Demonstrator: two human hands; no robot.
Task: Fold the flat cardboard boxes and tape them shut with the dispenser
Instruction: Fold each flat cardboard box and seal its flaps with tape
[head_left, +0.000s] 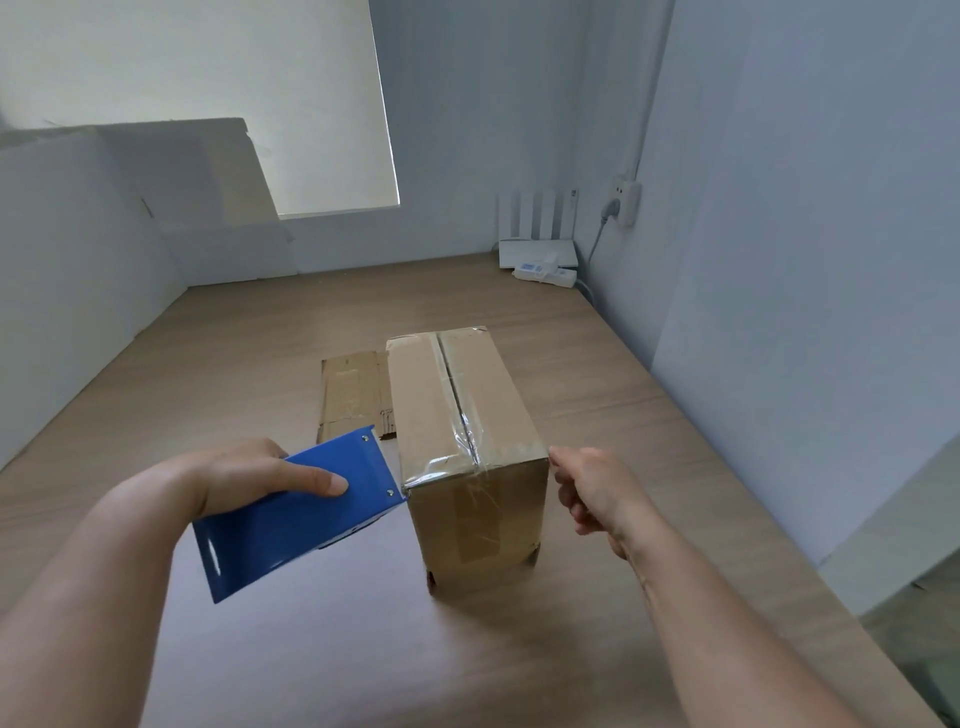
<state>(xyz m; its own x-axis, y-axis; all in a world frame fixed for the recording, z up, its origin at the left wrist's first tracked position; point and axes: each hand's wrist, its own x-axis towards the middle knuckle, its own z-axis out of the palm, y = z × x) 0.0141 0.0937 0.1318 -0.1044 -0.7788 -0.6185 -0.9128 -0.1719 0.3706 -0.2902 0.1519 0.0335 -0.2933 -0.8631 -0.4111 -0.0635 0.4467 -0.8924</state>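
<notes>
On the wooden table (260, 338), near its middle, the folded box (415, 400) stood upright with its top flaps closed, and clear tape (470, 441) ran along the centre seam and down over the near face. From the head view I read the left hand (244, 480) as grasping the blue dispenser (296, 514), thumb (311, 475) laid along its upper side and the other fingers hidden beneath it. The dispenser's front edge touched the box's near top-left corner. The right hand (592, 493) hung just beside the near top-right corner, fingers loosely curled and holding nothing I could make out; whether a fingertip touched the cardboard I could not tell. A wrinkled band of tape seemed to lie across the near top edge, towards the dispenser. I judged the step in hand to be the end of taping this box, the strip laid but not yet cut. The next move, as I judged it, called for steadying the box with the right hand while the dispenser twisted to sever the tape, then pressing the loose end flat. One flat piece of cardboard (353, 395) lay behind the box to its left, which I took as the next to fold.
</notes>
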